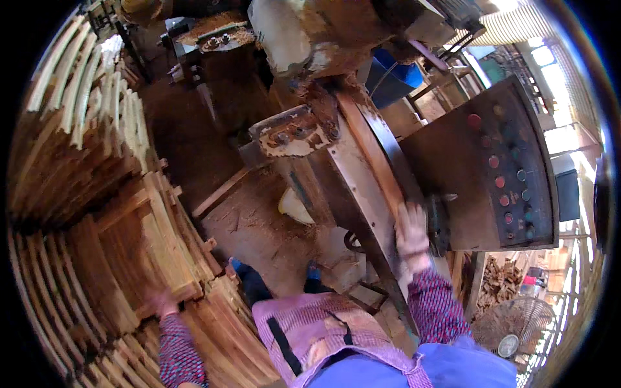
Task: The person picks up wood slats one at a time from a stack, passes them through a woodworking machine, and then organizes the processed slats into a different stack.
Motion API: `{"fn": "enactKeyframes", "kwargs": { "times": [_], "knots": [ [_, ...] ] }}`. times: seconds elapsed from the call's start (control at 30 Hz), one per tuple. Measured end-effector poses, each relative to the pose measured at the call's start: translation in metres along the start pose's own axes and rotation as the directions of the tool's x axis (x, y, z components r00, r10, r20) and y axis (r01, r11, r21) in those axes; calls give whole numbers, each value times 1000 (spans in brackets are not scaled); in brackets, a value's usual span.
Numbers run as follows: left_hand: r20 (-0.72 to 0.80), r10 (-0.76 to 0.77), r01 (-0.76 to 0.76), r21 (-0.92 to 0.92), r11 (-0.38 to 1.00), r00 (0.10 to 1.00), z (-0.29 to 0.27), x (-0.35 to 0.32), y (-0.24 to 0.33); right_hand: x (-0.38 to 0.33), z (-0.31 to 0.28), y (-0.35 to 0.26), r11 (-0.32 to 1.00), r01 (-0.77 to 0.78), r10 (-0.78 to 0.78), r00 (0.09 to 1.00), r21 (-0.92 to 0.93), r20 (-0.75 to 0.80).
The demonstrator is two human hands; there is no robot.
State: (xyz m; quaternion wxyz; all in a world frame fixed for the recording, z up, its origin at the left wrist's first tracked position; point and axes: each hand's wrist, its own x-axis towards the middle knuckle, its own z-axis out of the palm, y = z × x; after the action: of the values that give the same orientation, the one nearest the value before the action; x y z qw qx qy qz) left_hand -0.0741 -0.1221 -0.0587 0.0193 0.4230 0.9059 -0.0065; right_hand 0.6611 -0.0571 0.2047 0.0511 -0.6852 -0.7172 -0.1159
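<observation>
My right hand (412,236) lies with outstretched fingers at the near end of a long wooden strip (372,155). The strip rests on the bed (354,184) of a woodworking machine, along a dark metal fence (388,139). Its far end runs in beneath a dust-covered machine housing (310,39). On the left, my left hand (163,302) is at the near edge of a pile of wooden pieces (155,239). Motion smears its fingers, so whether it grips a piece is unclear.
A control panel (479,174) with coloured buttons stands right of the bed. Tall stacks of wooden strips (77,97) fill the far left. A round fan (514,326) and a heap of offcuts (501,281) are at the lower right. Sawdust covers the floor (252,213).
</observation>
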Motion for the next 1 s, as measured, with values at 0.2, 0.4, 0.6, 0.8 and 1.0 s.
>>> {"fn": "enactKeyframes", "kwargs": {
  "times": [0.2, 0.4, 0.6, 0.8, 1.0],
  "knots": [
    [-64, -187, 171, 744, 645, 980, 10, 139, -111, 149, 34, 6, 992, 126, -126, 991, -2, -49],
    [52, -199, 114, 664, 739, 979, 71, 196, -205, 192, 48, -47, 863, -36, 136, 977, 505, -162],
    [206, -7, 65, -274, 959, 978, 86, 142, -192, 66, 15, -156, 391, -252, 185, 964, 885, 193],
    [493, 386, 556, -829, -62, 780, -130, -118, 153, -10, -18, -255, 175, -547, -412, 714, 819, 566],
    [155, 729, 648, -604, -464, 667, -247, -262, 369, -66, -79, -167, 327, -414, -137, 869, 850, 476]
  ]
}}
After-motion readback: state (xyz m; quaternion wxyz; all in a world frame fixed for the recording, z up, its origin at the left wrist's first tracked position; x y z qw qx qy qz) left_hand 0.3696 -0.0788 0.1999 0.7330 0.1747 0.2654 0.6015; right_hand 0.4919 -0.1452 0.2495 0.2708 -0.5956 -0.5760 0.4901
